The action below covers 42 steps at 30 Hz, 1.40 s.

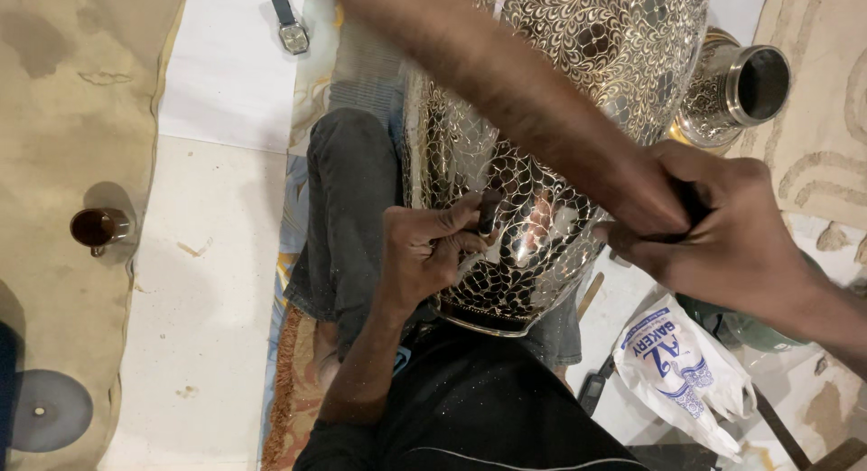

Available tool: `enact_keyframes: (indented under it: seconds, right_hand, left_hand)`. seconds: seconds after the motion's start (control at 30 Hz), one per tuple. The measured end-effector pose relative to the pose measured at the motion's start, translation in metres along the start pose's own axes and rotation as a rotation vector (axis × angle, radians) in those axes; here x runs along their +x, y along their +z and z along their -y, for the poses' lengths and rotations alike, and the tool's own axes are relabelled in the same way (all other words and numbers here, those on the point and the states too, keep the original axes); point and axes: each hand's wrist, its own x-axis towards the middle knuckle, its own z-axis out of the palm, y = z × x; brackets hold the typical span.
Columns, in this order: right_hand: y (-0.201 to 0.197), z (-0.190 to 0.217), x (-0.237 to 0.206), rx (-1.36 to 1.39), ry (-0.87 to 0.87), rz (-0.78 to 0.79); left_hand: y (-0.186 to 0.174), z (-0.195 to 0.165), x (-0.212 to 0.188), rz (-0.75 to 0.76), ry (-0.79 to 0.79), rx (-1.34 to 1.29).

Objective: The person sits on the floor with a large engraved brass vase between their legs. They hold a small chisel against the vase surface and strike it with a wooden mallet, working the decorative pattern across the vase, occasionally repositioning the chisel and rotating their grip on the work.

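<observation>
A large engraved metal vase [551, 92] with fine scale and leaf patterns lies across my lap, its base rim toward me. My left hand [424, 254] is closed on a small dark engraving tool [489, 211], whose tip rests on the vase's lower body. My right hand [731, 232], to the right of the vase, grips the end of a long brown club-like stick [506, 83]. The stick runs diagonally up and left across the vase and looks blurred.
A second patterned metal vessel [736, 92] lies at the upper right, mouth open. A white printed plastic bag [682, 372] sits at the lower right. A wristwatch [291, 27] lies at the top. A small cup of dark liquid [97, 227] stands on the left cloth, with a grey disc [45, 408] below it.
</observation>
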Motion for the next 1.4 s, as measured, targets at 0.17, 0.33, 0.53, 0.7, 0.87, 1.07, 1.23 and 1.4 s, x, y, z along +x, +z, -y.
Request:
enact_keyframes:
  seconds: [0.17,0.33,0.53,0.7,0.87,1.07,1.23,1.4]
  right_hand:
    - [-0.001,0.005,0.003,-0.038,-0.122,0.096]
    - [-0.003,0.047,0.018,-0.007,-0.115,-0.003]
    - [-0.010,0.064,0.023,0.012,-0.129,-0.010]
    - [-0.007,0.045,0.013,-0.412,0.087,0.210]
    - [-0.011,0.048,0.015,-0.591,0.258,0.419]
    - [-0.015,0.028,0.010,-0.638,0.238,0.421]
    - [0.025,-0.016,-0.006,0.052,0.029,-0.080]
    - [0.099,-0.035,-0.061,0.636,0.382,-0.633]
  left_hand:
    - [0.000,0.004,0.002,0.013,0.011,-0.010]
    - [-0.001,0.003,-0.001,0.015,-0.037,-0.036]
    - [-0.002,0.002,-0.001,0.030,-0.050,-0.076]
    - [-0.003,0.000,-0.001,0.036,-0.079,-0.059]
    - [-0.003,-0.001,0.004,0.045,-0.083,-0.105]
    - [-0.001,-0.008,0.011,0.005,-0.034,-0.151]
    - [-0.027,-0.010,0.020,-0.340,0.056,-0.266]
    - [-0.077,-0.009,0.027,-0.606,-0.430,-0.074]
